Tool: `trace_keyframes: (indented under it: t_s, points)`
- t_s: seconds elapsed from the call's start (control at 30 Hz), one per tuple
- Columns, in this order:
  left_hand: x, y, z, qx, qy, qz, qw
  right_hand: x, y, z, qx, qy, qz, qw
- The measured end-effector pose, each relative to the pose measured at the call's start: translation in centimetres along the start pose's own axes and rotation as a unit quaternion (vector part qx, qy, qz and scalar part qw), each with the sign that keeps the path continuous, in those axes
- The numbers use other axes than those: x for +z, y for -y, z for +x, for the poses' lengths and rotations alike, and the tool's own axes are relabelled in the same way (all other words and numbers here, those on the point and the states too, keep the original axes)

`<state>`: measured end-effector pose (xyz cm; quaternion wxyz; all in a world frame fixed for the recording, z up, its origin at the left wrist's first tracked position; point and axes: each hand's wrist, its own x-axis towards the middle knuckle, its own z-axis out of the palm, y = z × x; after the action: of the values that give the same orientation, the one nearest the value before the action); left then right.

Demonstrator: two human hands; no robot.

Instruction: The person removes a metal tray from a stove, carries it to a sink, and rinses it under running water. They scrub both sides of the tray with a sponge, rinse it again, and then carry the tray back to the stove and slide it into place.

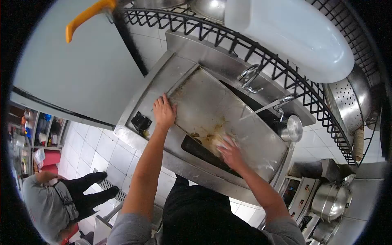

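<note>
A large, shallow stainless-steel tray (204, 96) lies tilted across the sink (163, 71), with yellowish-brown grime smeared near its lower middle. At the tray's left corner, my left hand (164, 112) grips the rim, thumb towards the tray face. My right hand (230, 151) is pressed low on the tray, over the dirty patch. Its fingers are smeared by motion, and a pale blur beside them hides whether anything is in them. From the right-hand tap (281, 107) a thin stream of water runs onto the tray's upper edge.
A black object (141, 121) sits on the sink's left ledge. A metal bowl (292, 128) stands at the right rim. Overhead hangs a black wire rack (245, 44) with a white tub (294, 36) and a colander (346, 98). Another person (51, 204) stands at lower left.
</note>
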<state>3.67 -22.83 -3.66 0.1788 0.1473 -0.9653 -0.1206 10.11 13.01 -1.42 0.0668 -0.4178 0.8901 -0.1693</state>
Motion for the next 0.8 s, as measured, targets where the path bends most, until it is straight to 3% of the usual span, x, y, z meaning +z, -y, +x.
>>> trace_keyframes:
  t_s: [0.07, 0.17, 0.27, 0.33, 0.37, 0.4, 0.43, 0.47, 0.5, 0.57, 0.63, 0.73, 0.8]
  points:
    - [0.0, 0.0, 0.0, -0.005, -0.009, -0.002, 1.0, 0.8, 0.4, 6.2, -0.047, -0.028, 0.055, 0.997]
    - [-0.3, 0.2, 0.2, -0.015, -0.017, 0.002, 1.0, 1.8, 1.1, 11.7, -0.045, -0.075, 0.021, 0.996]
    - [0.1, 1.6, 1.2, -0.002, -0.005, -0.01, 1.0, 1.5, 1.6, 7.8, -0.043, -0.065, 0.005, 0.997]
    - [0.3, 2.6, 1.6, 0.002, 0.009, -0.027, 1.0, 2.7, -1.7, 1.6, 0.026, -0.016, -0.042, 0.999]
    - [0.3, 3.0, 1.7, 0.019, 0.009, -0.029, 0.999, 2.5, -3.2, -1.7, 0.113, -0.064, 0.131, 0.983]
    - [0.3, 3.3, 1.5, 0.036, 0.012, -0.03, 0.999, 2.2, -4.2, -4.1, 0.199, -0.109, 0.3, 0.927]
    - [0.5, 3.5, 1.4, 0.032, 0.013, -0.031, 0.999, 1.4, -4.9, -4.2, 0.198, -0.105, 0.299, 0.927]
    - [0.8, 3.5, 1.7, 0.023, 0.014, -0.027, 0.999, 0.6, -5.7, -3.6, 0.165, -0.122, 0.098, 0.974]
    - [1.2, 3.4, 2.0, 0.018, 0.016, -0.025, 0.999, 0.1, -6.5, -2.8, 0.129, -0.136, -0.108, 0.976]
    - [0.0, 3.0, 2.1, 0.024, 0.016, -0.04, 0.999, 1.6, -8.9, 2.1, 0.154, -0.14, -0.065, 0.976]
    - [0.0, 3.1, 1.6, 0.031, 0.023, -0.055, 0.998, 1.8, -5.9, 8.9, 0.193, -0.211, 0.124, 0.95]
    - [0.2, 3.3, 2.2, 0.031, 0.022, -0.061, 0.997, 2.1, -0.9, 10.2, 0.166, -0.186, 0.002, 0.968]
    - [-0.4, 3.5, 2.1, 0.025, 0.04, -0.05, 0.998, 1.6, 1.2, 6.8, 0.1, -0.036, -0.066, 0.992]
